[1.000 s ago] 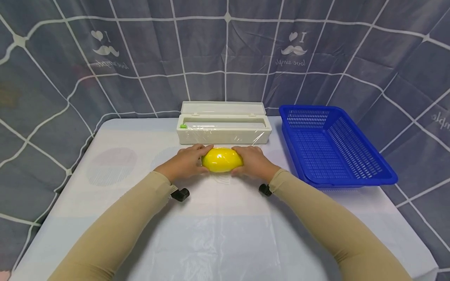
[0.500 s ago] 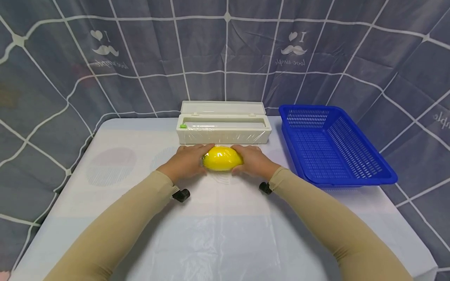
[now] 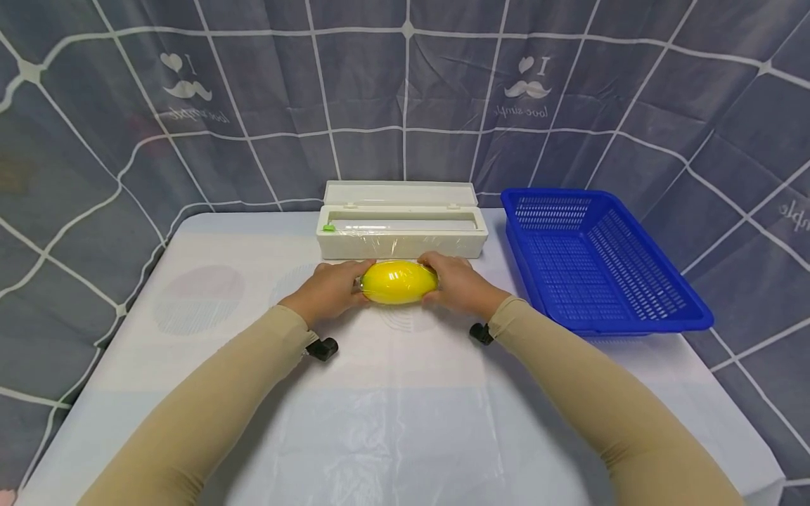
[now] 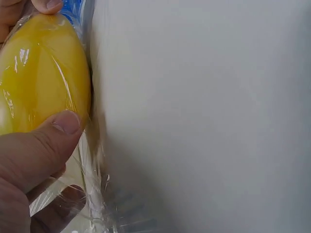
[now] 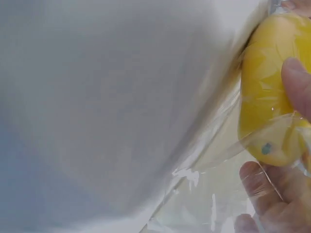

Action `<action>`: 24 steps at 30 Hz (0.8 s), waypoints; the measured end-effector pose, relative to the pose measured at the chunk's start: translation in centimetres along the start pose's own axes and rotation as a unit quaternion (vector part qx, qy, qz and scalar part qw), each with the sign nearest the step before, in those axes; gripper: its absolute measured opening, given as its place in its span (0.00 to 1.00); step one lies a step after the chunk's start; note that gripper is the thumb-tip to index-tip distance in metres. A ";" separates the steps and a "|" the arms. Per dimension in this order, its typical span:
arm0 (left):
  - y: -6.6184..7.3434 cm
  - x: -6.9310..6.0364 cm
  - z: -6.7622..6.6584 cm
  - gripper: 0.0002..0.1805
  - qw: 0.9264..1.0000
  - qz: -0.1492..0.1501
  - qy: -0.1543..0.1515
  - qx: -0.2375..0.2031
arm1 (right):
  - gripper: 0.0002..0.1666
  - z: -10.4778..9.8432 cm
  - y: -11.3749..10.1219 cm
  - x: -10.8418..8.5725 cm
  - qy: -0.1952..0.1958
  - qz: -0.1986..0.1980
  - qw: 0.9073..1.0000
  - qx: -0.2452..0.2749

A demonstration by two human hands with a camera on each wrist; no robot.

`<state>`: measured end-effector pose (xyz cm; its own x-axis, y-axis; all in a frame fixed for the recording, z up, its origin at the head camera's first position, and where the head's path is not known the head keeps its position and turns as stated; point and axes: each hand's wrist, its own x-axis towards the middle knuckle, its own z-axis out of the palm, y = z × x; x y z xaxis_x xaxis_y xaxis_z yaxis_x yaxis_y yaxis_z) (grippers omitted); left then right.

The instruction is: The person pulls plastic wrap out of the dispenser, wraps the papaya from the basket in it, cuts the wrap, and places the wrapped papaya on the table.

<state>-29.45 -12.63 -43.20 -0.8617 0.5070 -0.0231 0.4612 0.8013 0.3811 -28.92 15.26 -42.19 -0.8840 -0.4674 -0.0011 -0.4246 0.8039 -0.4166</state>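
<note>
Slightly farther apart at the fingertips than in the earlier head frame, the left hand point(image 3: 329, 292) and the right hand point(image 3: 465, 284) leave more of the glossy yellow oval object point(image 3: 399, 282) showing between them. It sits at the centre of the head view, clamped at its two ends by curled fingers and thumbs. At the left of the left wrist view, the left thumb presses on its surface, with other fingers lower down behind clear, wrinkled plastic film point(image 5: 194, 175). At the right of the right wrist view, the right thumb rests on the object while fingers reach round its lower end, the film drawn over them. Just above the hands in the head view stands a long white plastic box point(image 3: 401, 246), its lid raised; toward the right side lies a blue rectangular plastic basket point(image 3: 633, 329)
</note>
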 end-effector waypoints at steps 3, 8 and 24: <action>-0.3 0.1 -0.1 0.54 1.000 -0.004 -0.010 -0.010 | 0.40 0.1 0.4 0.1 0.004 -0.006 1.000 0.005; -0.6 0.3 -0.4 0.59 0.999 -0.008 -0.026 -0.030 | 0.40 0.0 0.6 0.4 -0.008 0.002 1.000 0.017; -0.9 1.4 0.0 0.41 0.996 -0.041 0.014 -0.079 | 0.42 -0.4 0.8 1.0 -0.007 0.034 0.999 -0.016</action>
<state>-31.05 -12.64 -43.53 -0.9015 0.4314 -0.0354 0.3523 0.7787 0.5192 -30.20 15.63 -42.18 -0.9081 -0.4167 -0.0420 -0.3701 0.8454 -0.3852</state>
